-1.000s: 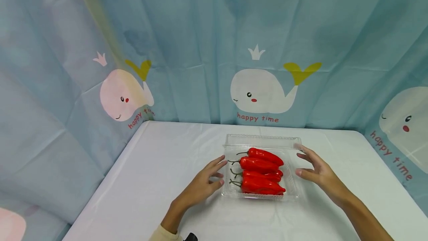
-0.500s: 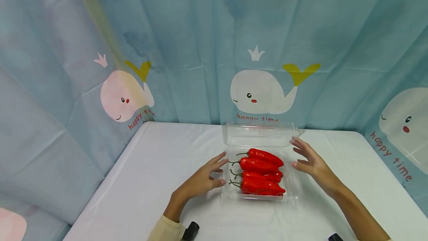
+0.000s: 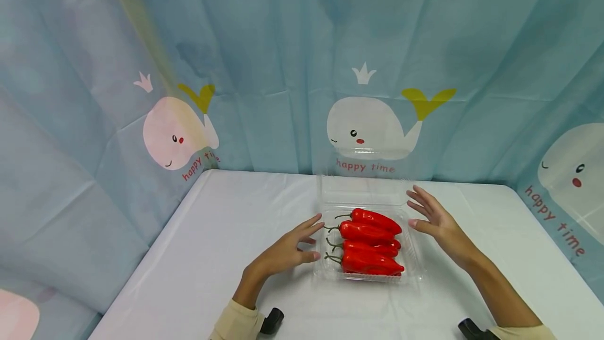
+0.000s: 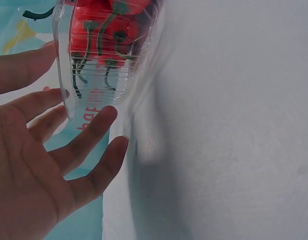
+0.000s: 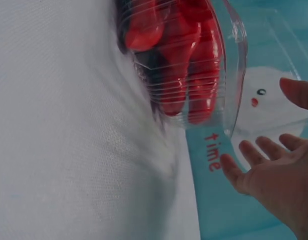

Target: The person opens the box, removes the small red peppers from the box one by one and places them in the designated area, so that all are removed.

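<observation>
A clear plastic clamshell box [image 3: 413, 264] sits on the white table, holding several red peppers [image 3: 370, 241] with green stems. Its clear lid [image 3: 364, 177] stands raised upright at the back edge. My left hand [image 3: 288, 248] is open beside the box's left rim, fingers spread and touching or nearly touching it. My right hand [image 3: 436, 219] is open at the box's back right corner, next to the lid. The left wrist view has the box [image 4: 106, 55] just past my left hand's fingers [image 4: 88, 132]. In the right wrist view the box [image 5: 189, 65] lies beside my right hand [image 5: 274, 175].
The white table [image 3: 226, 235] spreads left, right and in front of the box. A blue curtain with white whales [image 3: 368, 127] hangs close behind the table's back edge. Dark wrist cameras [image 3: 271, 321] show at the bottom.
The lid has swung up from nearly flat over the peppers to standing upright at the back. My right hand moved up and back with it. The left hand barely shifted.
</observation>
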{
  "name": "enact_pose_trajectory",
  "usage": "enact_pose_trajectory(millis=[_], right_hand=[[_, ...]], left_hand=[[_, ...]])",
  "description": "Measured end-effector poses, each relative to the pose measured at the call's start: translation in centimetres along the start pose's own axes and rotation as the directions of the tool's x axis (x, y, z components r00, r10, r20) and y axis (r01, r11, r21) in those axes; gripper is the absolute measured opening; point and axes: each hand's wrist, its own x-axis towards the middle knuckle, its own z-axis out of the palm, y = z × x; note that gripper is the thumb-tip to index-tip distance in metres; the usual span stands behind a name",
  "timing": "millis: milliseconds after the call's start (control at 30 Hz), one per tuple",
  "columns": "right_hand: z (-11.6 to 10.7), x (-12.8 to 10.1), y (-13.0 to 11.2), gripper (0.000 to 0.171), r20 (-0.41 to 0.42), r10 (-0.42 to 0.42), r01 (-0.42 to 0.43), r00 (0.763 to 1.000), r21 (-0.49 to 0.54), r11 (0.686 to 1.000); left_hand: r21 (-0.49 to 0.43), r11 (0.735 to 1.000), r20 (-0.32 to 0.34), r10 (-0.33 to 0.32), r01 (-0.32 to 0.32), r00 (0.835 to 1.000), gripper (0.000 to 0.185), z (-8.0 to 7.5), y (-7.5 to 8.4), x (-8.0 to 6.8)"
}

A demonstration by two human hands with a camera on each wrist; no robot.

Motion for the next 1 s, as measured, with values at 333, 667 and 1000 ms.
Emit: enact_pose_trajectory(millis=[333, 667, 1000], right_hand=[[-0.1, 0.9, 0.7, 0.081, 0.038, 0.069, -0.071, 0.997, 0.081, 0.994], [0.1, 0.9, 0.9, 0.083, 0.056, 0.11, -0.117, 0.992, 0.143, 0.983], [0.0, 1.2, 1.4, 0.079, 0.09, 0.115, -0.131, 0.989, 0.201, 0.971]], left_hand=[[-0.013, 1.0, -0.007, -0.005, 0.005, 1.0, 0.072, 0.1, 0.0, 0.0], [-0.023, 1.0, -0.003, -0.008, 0.008, 1.0, 0.071, 0.0, 0.0, 0.0], [-0.03, 1.0, 0.003, -0.002, 0.002, 1.0, 0.072, 0.0, 0.0, -0.1]])
